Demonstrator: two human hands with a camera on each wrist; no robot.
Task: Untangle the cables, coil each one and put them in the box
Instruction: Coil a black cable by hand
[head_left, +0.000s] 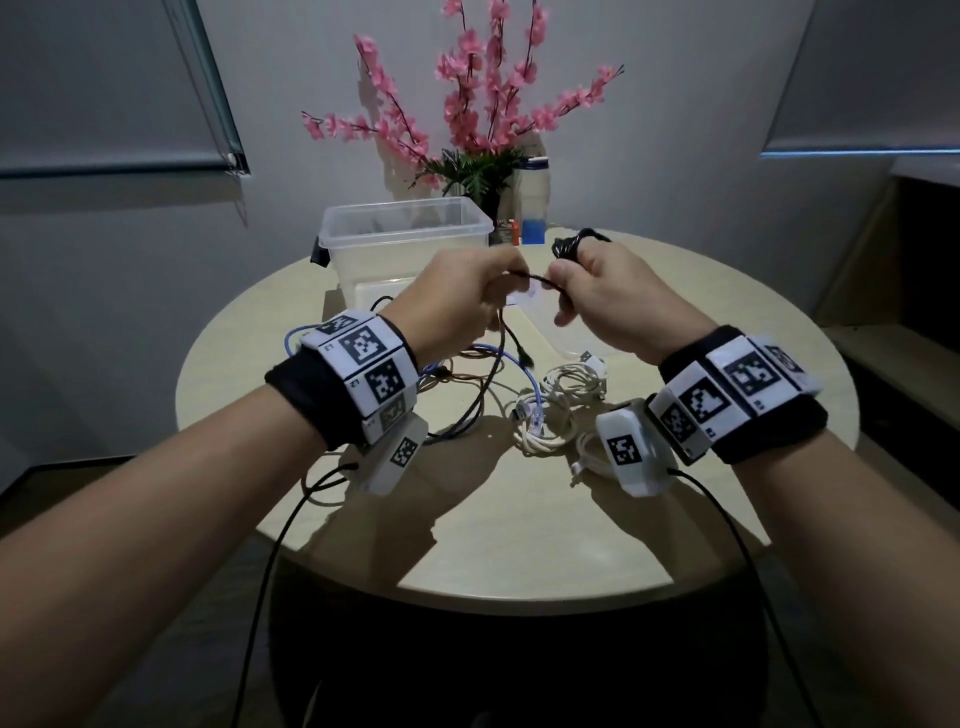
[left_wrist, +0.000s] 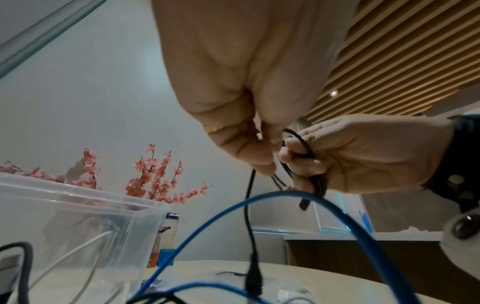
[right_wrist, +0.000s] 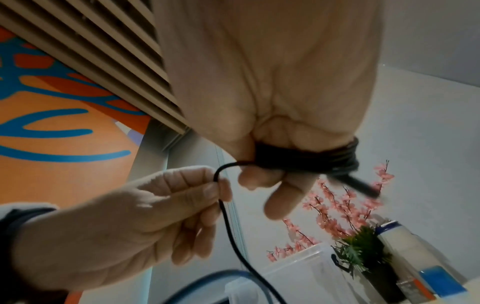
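Right hand clamps the coiled black cable. Left hand pinches its free length just beside, which hangs down toward the surface.

An office meeting corner, it seems: a round pale table against grey walls with roller blinds, artificial pink blossoms (potted), a slatted wooden ceiling with recessed lighting.

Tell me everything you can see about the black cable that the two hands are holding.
The black cable is thin, round and matte. One part is wound in several turns around the fingers of the right hand, with a dark plug end sticking out of the coil. A short stretch runs across to the left hand, which pinches it. The rest hangs down toward the table.
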